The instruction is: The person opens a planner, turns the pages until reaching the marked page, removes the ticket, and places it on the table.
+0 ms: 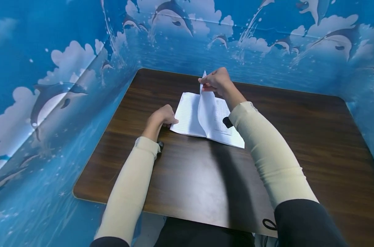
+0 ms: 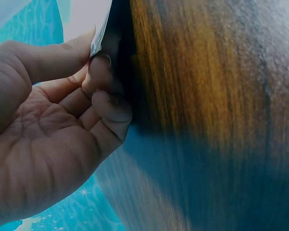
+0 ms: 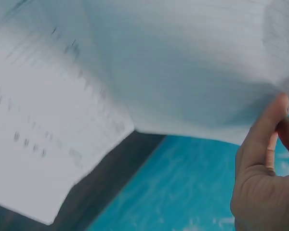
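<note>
An open notebook (image 1: 188,115) with white ruled pages lies on the brown table, its right side bearing lines of writing. My right hand (image 1: 217,81) pinches the upper edge of one page (image 1: 206,111), which stands raised and curved above the spine. In the right wrist view, thumb and finger of the right hand (image 3: 267,159) grip that page near its corner. At the notebook's lower left corner, my left hand (image 1: 163,116) holds the edge. The left wrist view shows the left hand (image 2: 53,120) with its thumb on top of the pages and curled fingers beneath.
The dark wood-grain table (image 1: 187,178) has rounded corners and reaches well to the right of the notebook. Blue dolphin-print sheeting (image 1: 187,44) hangs behind it and along the left. A thin black loop (image 1: 269,224) lies at the front edge.
</note>
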Action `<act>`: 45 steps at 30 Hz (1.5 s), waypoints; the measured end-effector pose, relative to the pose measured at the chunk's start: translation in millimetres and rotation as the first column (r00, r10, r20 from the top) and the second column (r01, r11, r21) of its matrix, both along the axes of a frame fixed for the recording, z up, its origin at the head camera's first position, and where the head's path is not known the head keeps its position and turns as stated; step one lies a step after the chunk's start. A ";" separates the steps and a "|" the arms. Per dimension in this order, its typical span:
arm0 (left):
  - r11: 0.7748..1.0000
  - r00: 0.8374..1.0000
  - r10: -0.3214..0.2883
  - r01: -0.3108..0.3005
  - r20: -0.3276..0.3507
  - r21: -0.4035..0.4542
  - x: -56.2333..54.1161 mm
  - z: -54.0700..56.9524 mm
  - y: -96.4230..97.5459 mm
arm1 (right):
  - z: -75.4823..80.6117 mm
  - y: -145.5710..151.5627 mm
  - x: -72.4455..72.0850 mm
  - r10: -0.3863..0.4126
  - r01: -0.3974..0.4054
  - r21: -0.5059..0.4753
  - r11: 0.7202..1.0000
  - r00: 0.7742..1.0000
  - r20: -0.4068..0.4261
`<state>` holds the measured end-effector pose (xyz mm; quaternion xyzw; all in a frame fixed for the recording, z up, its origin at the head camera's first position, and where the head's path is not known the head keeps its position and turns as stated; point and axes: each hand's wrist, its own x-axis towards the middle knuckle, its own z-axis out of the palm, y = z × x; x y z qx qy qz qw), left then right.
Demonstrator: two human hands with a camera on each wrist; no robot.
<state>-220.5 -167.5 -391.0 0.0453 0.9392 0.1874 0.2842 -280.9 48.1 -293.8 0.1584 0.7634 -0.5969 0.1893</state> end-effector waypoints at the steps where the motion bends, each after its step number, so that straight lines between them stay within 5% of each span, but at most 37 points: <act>1: 1.000 1.000 -0.002 0.002 0.002 0.004 0.0 -0.4 1.6 | -3.3 -3.9 -0.2 -0.006 0.006 -0.009 1.000 1.000 0.006; 7: 1.000 1.000 0.007 -0.007 0.016 0.011 2.2 -2.7 6.3 | -28.0 -30.6 -0.8 -0.005 0.005 0.007 1.000 1.000 0.014; 16: 0.999 1.000 -0.022 0.022 -0.007 0.026 3.1 -9.0 14.6 | -86.6 -53.9 -10.6 0.002 0.011 0.267 0.964 0.999 -0.049; 22: 1.000 1.000 -0.024 0.024 0.008 -0.002 4.1 -10.4 18.5 | -142.6 -56.2 -49.0 0.104 -0.064 0.522 0.850 0.993 -0.048; 29: 0.990 0.996 0.038 -0.048 0.079 0.130 7.1 -2.2 14.8 | -182.8 -56.7 -79.8 0.147 -0.121 0.517 0.847 0.989 -0.009; 33: 0.962 0.982 0.118 -0.150 0.148 0.230 7.5 2.2 11.6 | -182.6 -60.3 -82.1 0.176 -0.136 0.525 0.840 0.984 -0.027; 36: 0.957 0.981 0.129 -0.162 0.147 0.240 6.9 3.9 9.2 | -172.5 -64.4 -74.8 0.195 -0.143 0.525 0.839 0.980 -0.044; 41: 0.989 0.993 0.087 -0.095 0.078 0.113 4.3 6.2 11.4 | -127.6 -64.0 -34.8 0.237 -0.185 0.470 0.863 0.970 -0.054; 45: 0.991 0.989 0.123 -0.126 0.076 0.042 2.6 7.7 9.6 | -110.1 -53.7 -10.1 0.363 -0.248 0.526 0.813 0.923 -0.126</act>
